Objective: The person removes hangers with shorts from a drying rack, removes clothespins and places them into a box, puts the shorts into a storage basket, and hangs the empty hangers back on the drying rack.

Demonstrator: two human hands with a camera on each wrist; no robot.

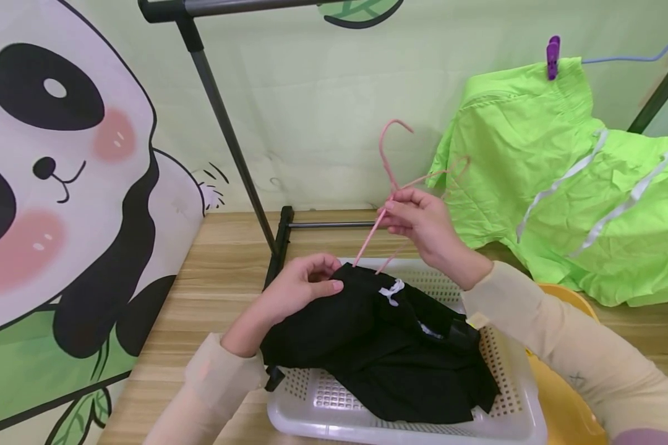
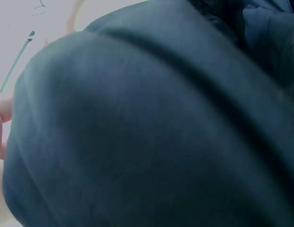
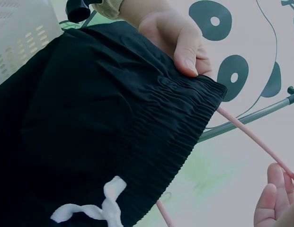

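Black shorts (image 1: 384,346) with an elastic waistband and a white drawstring (image 3: 109,201) hang over a white basket. My left hand (image 1: 300,287) pinches the waistband's left corner between thumb and fingers; the left wrist view is mostly filled by the dark cloth (image 2: 137,118). In my right hand (image 1: 423,225) is a pink hanger (image 1: 386,154), gripped just below its hook. One end of the hanger goes into the waist opening beside my left hand, where the cloth hides it. Its other arm sticks out to the right, outside the shorts.
The white perforated basket (image 1: 312,417) stands on the wooden surface (image 1: 222,296), with a yellow basin (image 1: 568,395) to its right. Bright green shorts (image 1: 556,167) hang at right from a blue hanger (image 1: 629,59) with a purple clip (image 1: 553,57). A black rack post (image 1: 228,130) rises at left.
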